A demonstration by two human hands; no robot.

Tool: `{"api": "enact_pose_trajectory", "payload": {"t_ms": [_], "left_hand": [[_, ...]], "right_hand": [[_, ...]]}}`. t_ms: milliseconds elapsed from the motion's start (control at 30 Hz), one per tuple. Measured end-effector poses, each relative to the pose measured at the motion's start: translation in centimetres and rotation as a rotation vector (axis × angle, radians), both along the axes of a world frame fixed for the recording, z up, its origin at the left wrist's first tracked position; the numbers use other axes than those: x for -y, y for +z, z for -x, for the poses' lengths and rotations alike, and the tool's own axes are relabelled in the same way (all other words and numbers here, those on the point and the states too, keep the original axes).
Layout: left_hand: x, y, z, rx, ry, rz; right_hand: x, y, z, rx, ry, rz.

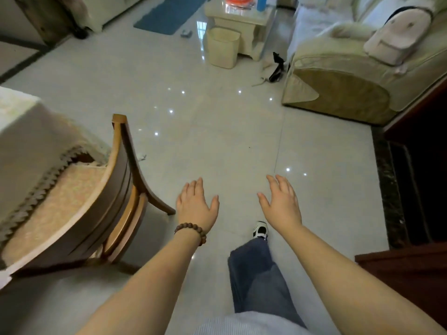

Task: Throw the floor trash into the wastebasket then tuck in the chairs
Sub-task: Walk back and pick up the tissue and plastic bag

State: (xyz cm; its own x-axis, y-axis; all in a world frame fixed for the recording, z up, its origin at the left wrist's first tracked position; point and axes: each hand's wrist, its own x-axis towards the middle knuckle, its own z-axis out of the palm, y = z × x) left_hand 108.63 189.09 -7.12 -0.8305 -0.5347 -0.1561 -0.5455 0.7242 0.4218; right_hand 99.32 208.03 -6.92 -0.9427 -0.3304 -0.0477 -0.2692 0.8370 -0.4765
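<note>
Floor trash [277,68] lies by the sofa [338,76], near the bin [223,48]

The black scrap looks light and limp, so a pinch at its middle should lift it; one more small bit [142,157] lies beside the single chair [101,199]. Left hand [196,204] and right hand [281,201] hang open, empty

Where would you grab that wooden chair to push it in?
Probably the curved top rail of the wooden chair, from behind. Its back faces the open floor and its seat already points toward the table. The left hand is nearest, open and empty.
</note>
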Motion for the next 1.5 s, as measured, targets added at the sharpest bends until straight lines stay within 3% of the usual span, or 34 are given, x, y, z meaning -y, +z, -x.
{"api": "enact_pose_trajectory", "payload": {"t_ms": [333,500,833,1267,1500], "left_hand": [[8.4,0.3,22.3,-0.004,0.243,0.018],[12.4,0.8,28.9,-0.004,0.39,0.017],[23.4,-2.2,33.3,0.076,0.713,-0.029],[48.8,-4.7,37.7,0.047,1.14,-0.094],[57.2,-4.0,38.3,0.048,1.317,-0.123]], "right_hand": [[9.8,0.2,27.0,-0.048,0.198,0.003],[16.1,0.5,35.6,-0.042,0.327,-0.016],[32.8,-2.5,43.4,0.029,0.661,-0.051],[66.7,-4.2,50.0,0.05,1.113,-0.142],[79.5,-3.9,51.3,0.078,1.288,-0.165]]}}
